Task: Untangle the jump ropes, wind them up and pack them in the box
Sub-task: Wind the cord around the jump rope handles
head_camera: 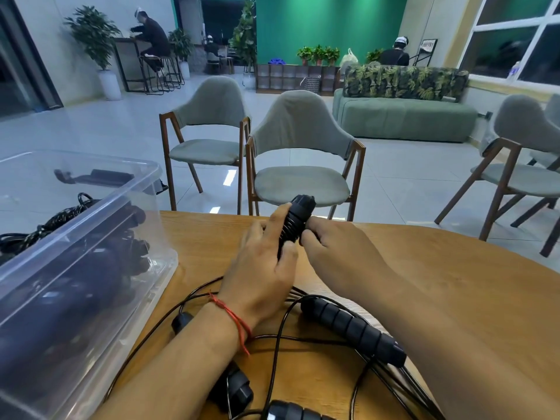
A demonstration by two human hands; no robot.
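The left grip and right grip both clutch one black handle. Wind tight and even, I'd say.

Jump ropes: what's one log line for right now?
left hand + right hand: grip handle | box: packed ropes | table: loose ropes

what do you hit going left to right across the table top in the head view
clear plastic box → left hand → black rope handle, held upright between the two hands → right hand
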